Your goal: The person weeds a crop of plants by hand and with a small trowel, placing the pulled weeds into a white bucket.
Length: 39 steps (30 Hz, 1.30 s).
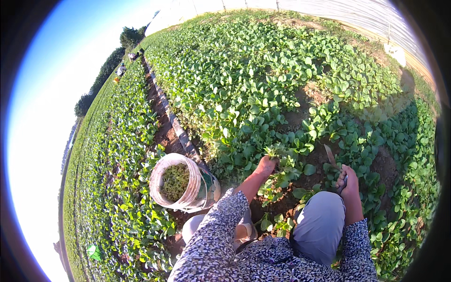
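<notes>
My left hand (268, 166) is closed round a tuft of small, fine-leaved green plants (277, 151), held low over the crop in front of me. My right hand (348, 182) grips a knife (330, 155) by its handle, the blade pointing up and away from me. Broad-leaved leafy greens (307, 170) grow in the soil between and around both hands. To the left of my left forearm stands a whitish plastic bucket (192, 188), tilted a little, with loose green plants (174, 182) inside.
Beside the bucket, a dark pipe-like strip (181, 132) runs away along a soil furrow. Rows of greens (108, 178) spread on the left. Two people (121, 70) are far off. White plastic sheeting (338, 13) borders the field at the back right. My bent knee (319, 225) is between my arms.
</notes>
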Motion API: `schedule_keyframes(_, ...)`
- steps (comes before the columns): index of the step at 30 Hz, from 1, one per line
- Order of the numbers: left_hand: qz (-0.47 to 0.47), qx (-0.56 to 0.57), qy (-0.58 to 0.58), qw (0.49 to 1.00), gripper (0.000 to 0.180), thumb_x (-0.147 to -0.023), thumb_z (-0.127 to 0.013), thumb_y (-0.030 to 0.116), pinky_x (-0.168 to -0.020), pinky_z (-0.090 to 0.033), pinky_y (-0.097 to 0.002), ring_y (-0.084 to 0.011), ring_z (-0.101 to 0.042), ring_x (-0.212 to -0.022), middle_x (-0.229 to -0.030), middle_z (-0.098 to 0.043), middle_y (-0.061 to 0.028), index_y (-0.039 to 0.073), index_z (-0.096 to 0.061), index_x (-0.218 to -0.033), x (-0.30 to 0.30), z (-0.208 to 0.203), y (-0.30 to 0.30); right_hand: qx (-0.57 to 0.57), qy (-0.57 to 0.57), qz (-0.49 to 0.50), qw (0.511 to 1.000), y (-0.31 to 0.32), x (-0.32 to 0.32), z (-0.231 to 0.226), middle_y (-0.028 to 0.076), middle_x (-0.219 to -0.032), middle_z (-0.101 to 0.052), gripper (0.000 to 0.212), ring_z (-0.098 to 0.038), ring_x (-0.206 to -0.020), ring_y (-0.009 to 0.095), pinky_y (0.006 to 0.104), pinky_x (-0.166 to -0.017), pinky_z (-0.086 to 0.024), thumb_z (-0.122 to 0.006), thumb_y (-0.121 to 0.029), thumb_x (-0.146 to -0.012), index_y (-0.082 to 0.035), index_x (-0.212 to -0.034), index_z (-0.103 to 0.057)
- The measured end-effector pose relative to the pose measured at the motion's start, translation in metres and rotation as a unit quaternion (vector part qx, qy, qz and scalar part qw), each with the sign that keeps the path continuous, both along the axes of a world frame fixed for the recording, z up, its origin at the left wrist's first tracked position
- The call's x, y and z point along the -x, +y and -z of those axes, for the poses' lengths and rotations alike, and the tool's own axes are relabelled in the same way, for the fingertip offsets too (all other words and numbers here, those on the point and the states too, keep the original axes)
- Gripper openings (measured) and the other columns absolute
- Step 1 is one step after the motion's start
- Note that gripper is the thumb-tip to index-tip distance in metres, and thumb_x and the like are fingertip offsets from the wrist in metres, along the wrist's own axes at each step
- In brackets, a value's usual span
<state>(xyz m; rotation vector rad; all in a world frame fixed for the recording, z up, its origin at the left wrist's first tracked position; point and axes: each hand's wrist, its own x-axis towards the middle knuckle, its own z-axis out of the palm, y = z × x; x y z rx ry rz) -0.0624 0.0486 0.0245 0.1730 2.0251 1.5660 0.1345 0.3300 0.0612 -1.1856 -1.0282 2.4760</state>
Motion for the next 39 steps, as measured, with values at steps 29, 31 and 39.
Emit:
schedule_keyframes(29, -0.277, 0.529, 0.316, 0.737, 0.059, -0.075, -0.072, 0.029, -0.086, -0.048, -0.0397, -0.0341, -0.061, -0.103, -0.114, -0.063, -0.0183, 0.004, -0.053, -0.126, 0.015, -0.16, -0.376, -0.267, 0.112, -0.241, 0.926, -0.149, 0.082, -0.136, -0.006, -0.054, -0.043, 0.023, -0.037, -0.036, 0.005, 0.0221, -0.03, -0.027, -0.068, -0.026, -0.083, -0.015, -0.074, -0.05)
schedule_keyframes(31, -0.227, 0.581, 0.276, 0.731, 0.067, -0.076, -0.071, 0.032, -0.093, -0.046, -0.0415, -0.0346, -0.056, -0.113, -0.123, -0.058, -0.0206, 0.009, -0.047, -0.135, -0.008, -0.133, -0.35, -0.293, 0.092, -0.236, 0.922, -0.129, 0.076, -0.134, -0.006, -0.052, -0.043, 0.021, -0.036, -0.034, 0.006, 0.0226, -0.031, -0.027, -0.068, -0.023, -0.082, -0.013, -0.074, -0.052)
schedule_keyframes(39, -0.178, 0.315, 0.349, 0.864, 0.05, -0.082, -0.066, 0.028, -0.094, -0.044, -0.0399, -0.0343, -0.056, -0.11, -0.122, -0.057, -0.0207, 0.005, -0.054, -0.126, 0.036, -0.107, -0.293, -0.379, 0.069, -0.225, 0.895, -0.127, 0.093, -0.12, -0.001, -0.057, -0.057, 0.023, -0.051, -0.045, 0.01, 0.027, -0.041, -0.038, -0.071, -0.029, -0.073, -0.008, -0.07, -0.062)
